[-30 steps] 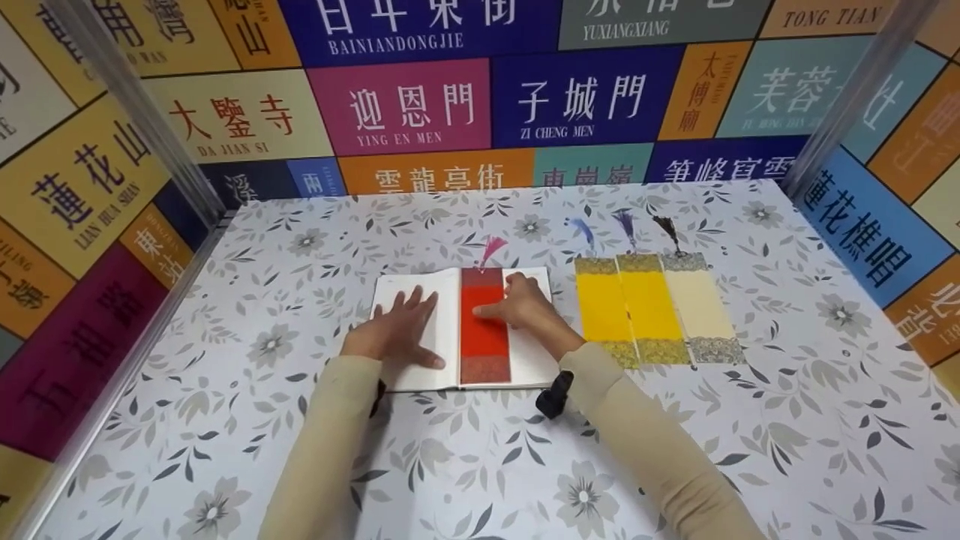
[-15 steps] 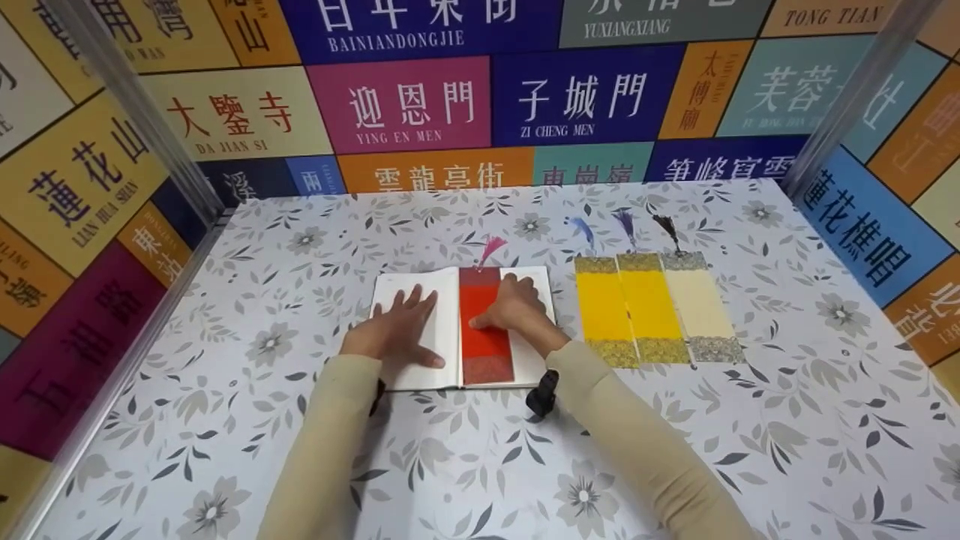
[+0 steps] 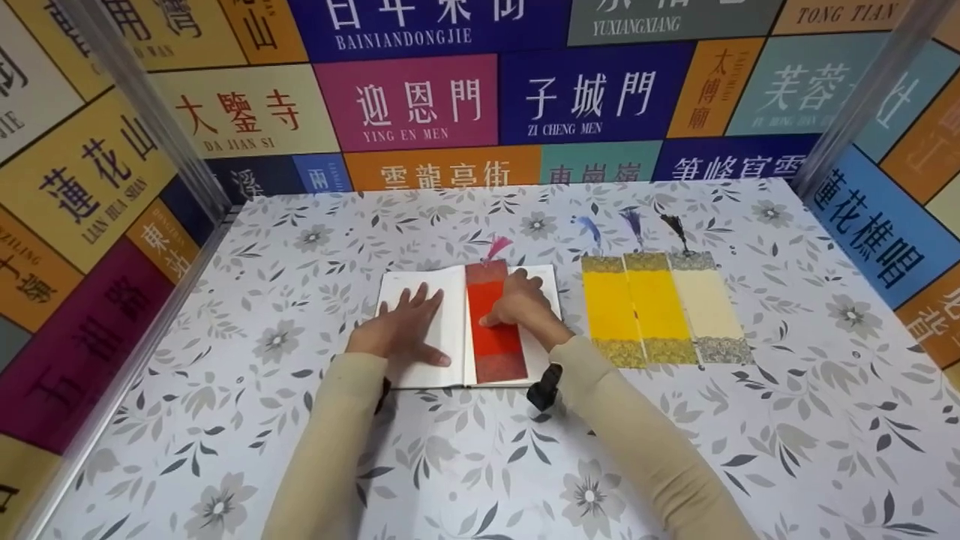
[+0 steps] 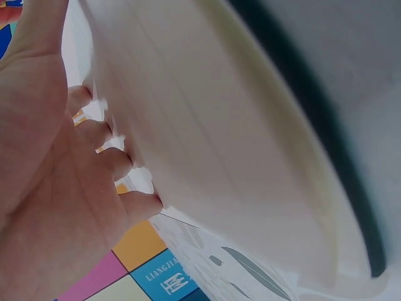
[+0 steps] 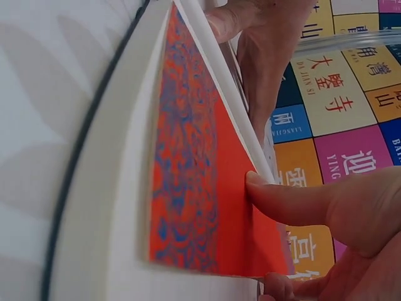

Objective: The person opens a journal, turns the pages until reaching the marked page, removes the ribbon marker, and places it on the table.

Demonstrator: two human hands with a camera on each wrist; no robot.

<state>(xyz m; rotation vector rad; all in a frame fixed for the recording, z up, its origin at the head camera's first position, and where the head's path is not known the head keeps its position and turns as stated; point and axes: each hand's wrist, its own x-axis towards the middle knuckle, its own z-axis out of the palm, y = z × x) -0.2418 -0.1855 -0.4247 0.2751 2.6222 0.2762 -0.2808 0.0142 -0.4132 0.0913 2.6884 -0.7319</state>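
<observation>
A book with blank white pages lies spread on the table. My left hand rests on its left page, fingers spread apart. On the right page, near the fold, is a red bookmark with patterned ends and a pink tassel at the top. My right hand pinches the bookmark by its right edge, thumb on the red face and fingertips curled at the edge. In the right wrist view the thumb presses the bookmark, whose mottled end lies close over the pages.
To the right of the book lie two yellow bookmarks and a cream bookmark, side by side, with blue, purple and dark tassels at their tops. The table's cloth has a leaf print. Panels with lettering stand behind.
The right hand slides onto the bookmark and grips its edge. The bookmark's lower end has swung slightly right, away from the fold, so it lies slanted. The left hand stays on the page.
</observation>
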